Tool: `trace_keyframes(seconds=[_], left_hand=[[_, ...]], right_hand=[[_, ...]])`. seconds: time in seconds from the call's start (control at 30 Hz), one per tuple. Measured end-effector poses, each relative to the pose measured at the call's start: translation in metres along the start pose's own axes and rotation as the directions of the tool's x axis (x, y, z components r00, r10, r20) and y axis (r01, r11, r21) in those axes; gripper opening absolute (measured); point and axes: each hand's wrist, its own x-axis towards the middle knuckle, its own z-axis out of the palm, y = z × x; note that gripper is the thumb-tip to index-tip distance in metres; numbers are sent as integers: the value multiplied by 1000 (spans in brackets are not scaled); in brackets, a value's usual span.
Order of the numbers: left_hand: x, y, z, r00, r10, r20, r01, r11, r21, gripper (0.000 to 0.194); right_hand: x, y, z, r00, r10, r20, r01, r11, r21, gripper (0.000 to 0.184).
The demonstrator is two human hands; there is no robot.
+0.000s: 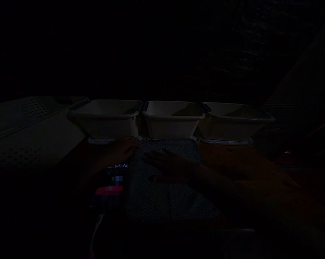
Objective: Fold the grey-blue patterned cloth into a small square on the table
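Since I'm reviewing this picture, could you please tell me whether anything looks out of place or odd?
The scene is nearly black, which is odd and could hide small spills or damage. The lit screen left of the cloth looks partly pixelated. Nothing else stands out.

Dark workspace, kind unclear | wooden tabletop [232, 162] | three pale tubs [171, 127] | perforated basket [47, 131]

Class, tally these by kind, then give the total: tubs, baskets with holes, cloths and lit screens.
Tubs: 3
Basket with holes: 1
Cloth: 1
Lit screen: 1
Total: 6
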Motion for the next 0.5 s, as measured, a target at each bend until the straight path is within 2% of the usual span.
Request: trace_keyframes(seconds=[0.07, 0.17, 0.23, 0.27, 0.3, 0.4, 0.5], left_hand=[[1, 1, -1, 1000, 5, -1, -5, 1000, -6, 31], [2, 4, -2, 1000, -1, -6, 1, 1000, -3, 31], [2, 5, -3, 1000, -2, -5, 2, 1000, -1, 31], [2, 6, -3, 1000, 0, -4, 0, 1000, 0, 31], [2, 6, -2, 1000, 4, -3, -4, 1000, 0, 31], [2, 4, -1, 1000, 1, -5, -1, 1000, 7, 30], [0, 3, 0, 1000, -11, 4, 11, 1000, 22, 32]], right_hand=[[-2, 1, -6, 1000, -11, -26, 11, 1000, 1, 78], [-9, 7, -25, 994, 13, -106, -11, 1000, 20, 60], [-15, 16, -42, 981, 146, -126, -141, 989, 49, 45], [-19, 21, -48, 963, 225, -149, -224, 974, 24, 44], [-22, 26, -53, 957, 246, -156, -250, 968, -8, 44], [-31, 39, -55, 948, 250, -196, -276, 953, -122, 37], [-38, 43, -42, 923, 262, -281, -317, 932, -174, 33]])
